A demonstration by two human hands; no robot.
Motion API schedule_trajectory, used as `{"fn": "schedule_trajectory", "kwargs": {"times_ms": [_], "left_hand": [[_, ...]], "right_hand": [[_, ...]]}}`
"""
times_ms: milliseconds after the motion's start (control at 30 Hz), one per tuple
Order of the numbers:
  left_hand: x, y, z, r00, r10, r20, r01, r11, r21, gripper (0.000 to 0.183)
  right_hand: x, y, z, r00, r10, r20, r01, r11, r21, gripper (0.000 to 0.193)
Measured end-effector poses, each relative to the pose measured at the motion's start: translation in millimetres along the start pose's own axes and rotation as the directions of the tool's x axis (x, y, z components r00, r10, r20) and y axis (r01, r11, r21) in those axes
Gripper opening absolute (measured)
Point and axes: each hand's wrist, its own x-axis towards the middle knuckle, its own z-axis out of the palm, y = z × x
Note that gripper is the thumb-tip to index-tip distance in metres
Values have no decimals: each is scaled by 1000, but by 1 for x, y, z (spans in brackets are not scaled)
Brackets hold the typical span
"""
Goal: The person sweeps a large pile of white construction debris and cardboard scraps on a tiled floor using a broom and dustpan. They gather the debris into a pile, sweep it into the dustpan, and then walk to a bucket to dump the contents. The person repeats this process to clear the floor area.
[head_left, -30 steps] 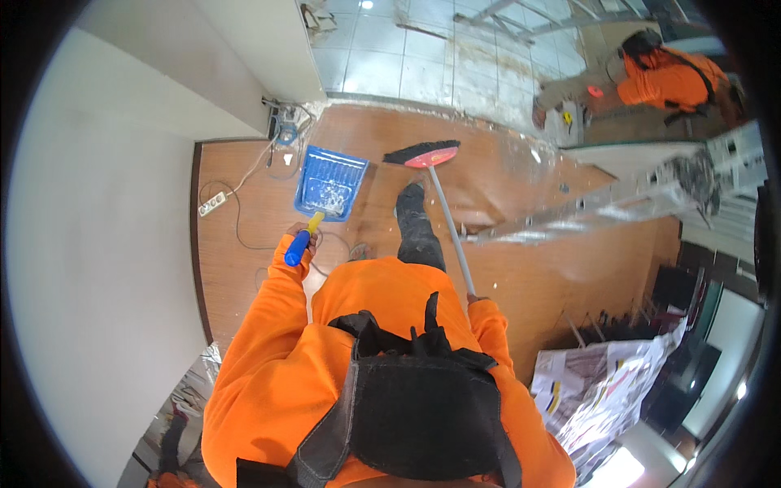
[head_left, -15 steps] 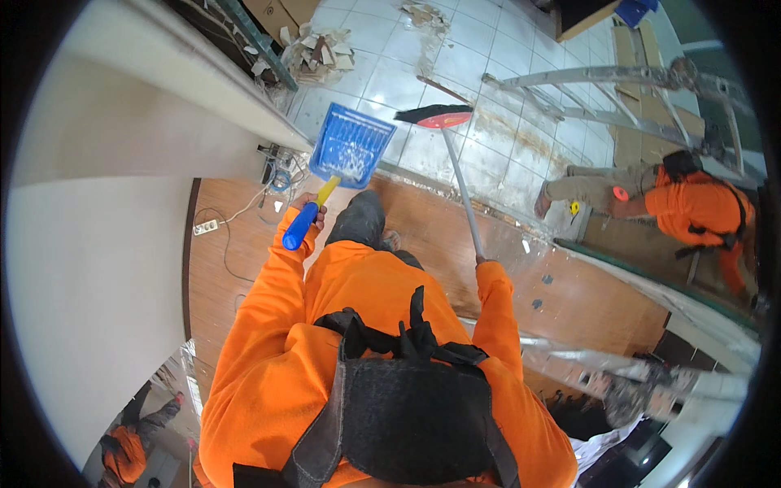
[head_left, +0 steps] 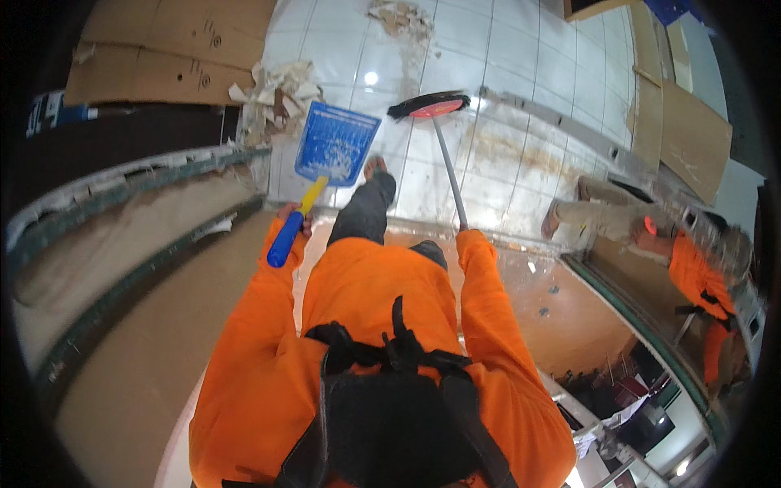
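Observation:
My left hand is closed round the blue-and-yellow handle of a blue dustpan, held out over the white tiles. Whitish dust and bits lie in its pan. My right hand, mostly hidden by the orange cuff, grips the grey stick of a broom. The broom head, red with black bristles, is out ahead over the tiled floor, right of the dustpan and apart from it. One of my feet is on the tiles between the two tools.
A pile of torn scraps lies beyond the dustpan, with more debris farther off. Cardboard is at the far left. A metal ladder stands at the right, near a crouching co-worker in orange.
I have stepped forward through the opening, one foot now on the tiles. The dustpan and broom have come along in my hands. More cardboard shows at the left.

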Motion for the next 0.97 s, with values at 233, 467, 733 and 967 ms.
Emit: {"fn": "schedule_trajectory", "kwargs": {"times_ms": [233, 467, 733, 967], "left_hand": [[56, 99, 27, 953, -296, -60, 300, 951, 72, 25], [93, 123, 105, 987, -106, -122, 98, 993, -70, 24], [137, 85, 227, 974, -10, -224, -83, 912, -401, 22], [132, 7, 352, 875, 160, -458, -427, 700, -572, 22]], "right_hand": [[69, -136, -148, 948, -230, 219, 302, 866, -398, 33], [22, -99, -264, 993, -107, -56, 104, 993, -54, 47], [161, -102, -445, 908, -400, -126, 355, 892, -280, 54], [216, -305, -651, 686, -724, -68, 484, 525, -700, 43]]}}
